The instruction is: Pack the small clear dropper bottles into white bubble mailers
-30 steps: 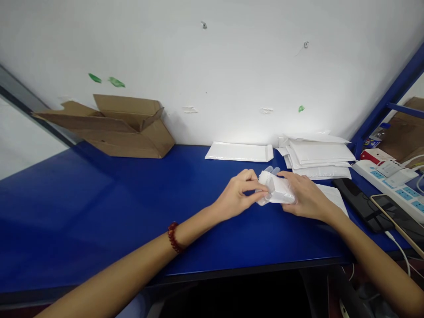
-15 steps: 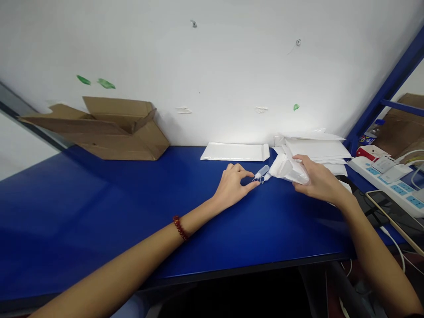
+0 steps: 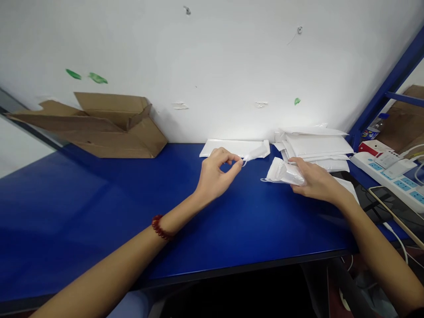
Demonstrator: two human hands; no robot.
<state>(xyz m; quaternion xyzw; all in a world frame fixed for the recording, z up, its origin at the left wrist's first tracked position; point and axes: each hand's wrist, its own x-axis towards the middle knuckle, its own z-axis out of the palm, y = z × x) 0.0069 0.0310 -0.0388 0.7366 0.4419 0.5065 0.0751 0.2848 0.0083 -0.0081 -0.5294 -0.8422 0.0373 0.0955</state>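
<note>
My left hand [image 3: 220, 172], with a dark red bead bracelet on the wrist, is closed in a pinch. Between thumb and forefinger is the thin loop of a small translucent bottle [image 3: 256, 152], blurred, reaching over a flat white packet [image 3: 225, 145] by the wall. My right hand [image 3: 313, 181] grips a clear plastic bag [image 3: 286, 172] with white contents, held above the blue table. From the bag's left end sticks a small translucent loop [image 3: 264, 179]; the rest of that piece is hidden.
Behind the right hand lies a stack of white packets [image 3: 318, 145]. Phones [image 3: 395, 210] and a white power strip [image 3: 394, 176] with cables sit at the right. An open cardboard box [image 3: 129, 139] stands at the back left of the blue table [image 3: 212, 238].
My left hand has drawn away leftward and up from the bag, carrying the small bottle. My right hand keeps hold of the bag at nearly the same spot. The view has shifted slightly.
</note>
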